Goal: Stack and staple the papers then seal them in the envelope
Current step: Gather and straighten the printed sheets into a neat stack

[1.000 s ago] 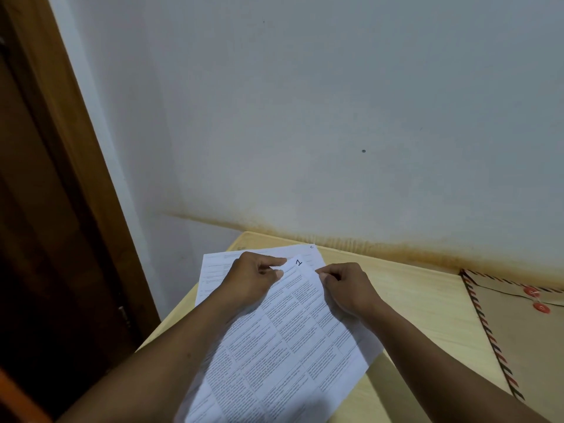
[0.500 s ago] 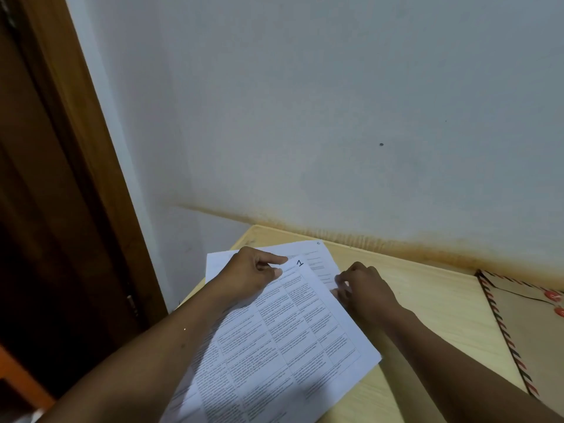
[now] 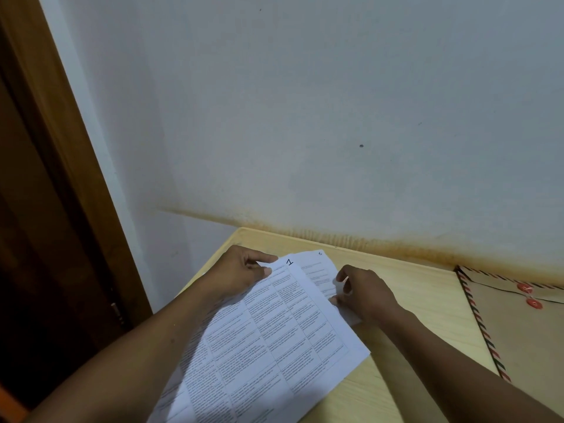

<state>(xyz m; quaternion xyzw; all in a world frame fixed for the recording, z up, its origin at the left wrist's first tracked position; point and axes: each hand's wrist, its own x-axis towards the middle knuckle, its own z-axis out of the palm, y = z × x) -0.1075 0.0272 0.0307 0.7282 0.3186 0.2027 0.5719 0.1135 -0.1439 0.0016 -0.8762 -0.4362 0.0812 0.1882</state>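
Several printed white sheets lie fanned on a pale wooden table [image 3: 412, 288]. The top sheet [image 3: 274, 340], marked "1" at its upper corner, is pinched at that corner by my left hand [image 3: 244, 270]. A lower sheet [image 3: 317, 270] sticks out to the right beneath it, and my right hand [image 3: 363, 293] grips its right edge between thumb and fingers. A brown envelope [image 3: 525, 331] with a red, green and black striped border and two red string buttons lies flat at the table's right side, apart from both hands. No stapler is in view.
A white wall [image 3: 305, 117] with a brown stain line runs right behind the table's far edge. A dark wooden door frame [image 3: 70, 178] stands to the left, beyond the table's left edge.
My right hand has slid right, off the top sheet, and now grips the edge of the lower sheet. My left hand keeps its pinch on the corner marked "1".
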